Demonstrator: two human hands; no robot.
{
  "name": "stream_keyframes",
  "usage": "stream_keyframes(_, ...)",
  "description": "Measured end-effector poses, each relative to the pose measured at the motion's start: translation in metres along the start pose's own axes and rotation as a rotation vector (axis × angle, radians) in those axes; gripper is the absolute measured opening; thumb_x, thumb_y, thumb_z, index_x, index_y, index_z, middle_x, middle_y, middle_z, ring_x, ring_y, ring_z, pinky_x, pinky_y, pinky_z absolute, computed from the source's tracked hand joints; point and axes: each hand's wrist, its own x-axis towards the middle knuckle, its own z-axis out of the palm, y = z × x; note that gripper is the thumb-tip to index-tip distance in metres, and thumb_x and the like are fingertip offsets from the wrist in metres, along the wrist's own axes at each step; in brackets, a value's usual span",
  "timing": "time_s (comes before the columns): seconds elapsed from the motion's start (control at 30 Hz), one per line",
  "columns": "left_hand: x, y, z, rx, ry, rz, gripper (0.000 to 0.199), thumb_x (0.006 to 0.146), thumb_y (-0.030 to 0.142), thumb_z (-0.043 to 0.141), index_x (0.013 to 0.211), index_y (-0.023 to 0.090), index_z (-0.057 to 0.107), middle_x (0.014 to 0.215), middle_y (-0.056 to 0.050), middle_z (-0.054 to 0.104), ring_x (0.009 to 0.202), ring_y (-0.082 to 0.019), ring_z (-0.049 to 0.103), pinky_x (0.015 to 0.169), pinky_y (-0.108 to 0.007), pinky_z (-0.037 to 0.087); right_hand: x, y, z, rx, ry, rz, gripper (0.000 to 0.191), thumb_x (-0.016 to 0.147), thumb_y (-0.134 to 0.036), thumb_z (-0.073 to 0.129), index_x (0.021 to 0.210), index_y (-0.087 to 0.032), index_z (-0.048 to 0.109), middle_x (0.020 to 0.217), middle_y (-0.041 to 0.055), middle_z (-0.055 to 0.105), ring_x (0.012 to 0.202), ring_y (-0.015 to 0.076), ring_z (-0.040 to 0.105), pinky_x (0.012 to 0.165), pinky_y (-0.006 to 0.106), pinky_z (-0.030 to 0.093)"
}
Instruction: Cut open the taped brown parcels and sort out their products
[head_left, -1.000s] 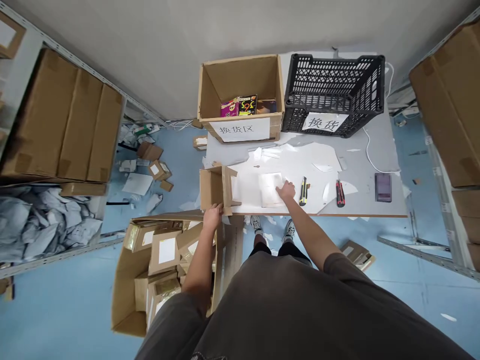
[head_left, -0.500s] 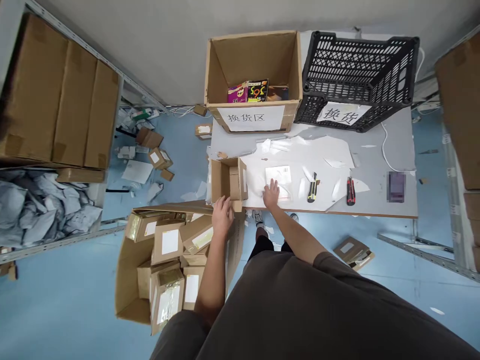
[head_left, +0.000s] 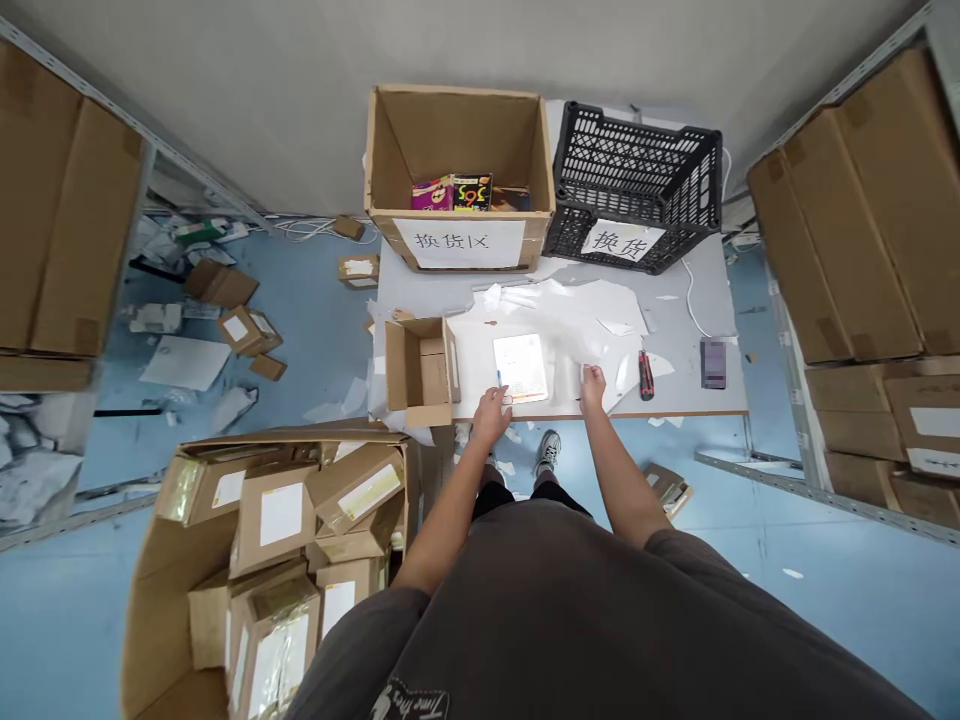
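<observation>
On the table's white paper lies a flat white packet [head_left: 520, 366] with faint print and an orange-red strip along its near edge. My left hand [head_left: 492, 416] has its fingers closed at the packet's near left corner. To the packet's right, my right hand [head_left: 592, 386] is closed around a slim utility knife, mostly hidden by the fingers. A red-and-black utility knife [head_left: 646, 376] lies farther right. Left of the packet stands an open small cardboard box [head_left: 420, 372], its near flap folded out.
Behind are a large carton [head_left: 459, 240] holding colourful boxes and a black plastic crate [head_left: 637, 190]. A phone-like blurred object [head_left: 713, 363] lies at the table's right. A big carton [head_left: 169, 560] of taped parcels stands at lower left. Shelves with cartons [head_left: 847, 230] flank both sides.
My left hand has left the small box for the packet's corner. My right hand has moved off the packet to where the yellow-and-black knife lay. The packet shows different print.
</observation>
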Motion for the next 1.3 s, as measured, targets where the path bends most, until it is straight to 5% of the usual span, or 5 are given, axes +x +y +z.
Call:
stream_keyframes(0.3,0.051,0.002,0.028,0.216,-0.286,-0.023,0.084,0.093,0.038,0.067,0.171,0.025,0.039,0.187,-0.016,0.012,0.17,-0.047,0.015,0.126,-0.064,0.041,-0.014,-0.004,-0.057,-0.2,0.327,-0.003,0.065,0.108,-0.03,0.036,0.169,-0.005,0.034,0.17,0.0259,0.044,0.16,0.0294,0.037,0.132,0.045,0.031)
stream_keyframes(0.57,0.057,-0.005,0.017,0.224,-0.066,-0.101,0.073,0.097,0.036,0.067,0.166,0.023,0.048,0.178,-0.018,0.033,0.156,-0.041,0.04,0.125,-0.054,0.044,-0.041,-0.026,0.037,-0.753,-0.594,-0.497,0.089,0.097,-0.038,0.075,0.176,-0.025,0.036,0.187,0.0115,0.011,0.172,0.0388,0.005,0.136,0.052,0.021)
stream_keyframes(0.93,0.07,-0.019,0.054,0.076,-0.143,0.119,0.093,0.089,0.039,0.078,0.173,0.022,0.04,0.187,-0.015,0.009,0.171,-0.049,0.0,0.133,-0.069,0.023,-0.02,0.018,0.069,-0.875,-0.634,-0.562,0.085,0.103,-0.051,0.072,0.176,-0.024,0.038,0.187,0.0133,-0.002,0.173,0.0417,0.0,0.134,0.058,0.02)
stream_keyframes(1.17,0.087,-0.018,0.067,-0.609,0.281,-0.077,0.08,0.088,0.023,0.074,0.164,0.019,0.051,0.17,-0.018,0.049,0.158,-0.035,0.046,0.133,-0.054,0.036,-0.005,0.047,0.078,-0.661,-0.537,-0.67,0.067,0.102,-0.036,0.063,0.165,-0.015,0.054,0.185,0.0152,0.019,0.171,0.0401,0.016,0.135,0.064,0.027)
stream_keyframes(1.3,0.101,-0.019,0.071,-0.86,0.211,-0.277,0.08,0.09,0.018,0.068,0.167,0.019,0.046,0.152,-0.015,0.067,0.14,-0.03,0.065,0.127,-0.049,0.046,0.001,0.055,0.083,-0.588,-0.489,-0.684,0.062,0.099,-0.032,0.062,0.159,-0.015,0.061,0.183,0.0147,0.027,0.17,0.0383,0.023,0.136,0.065,0.025)
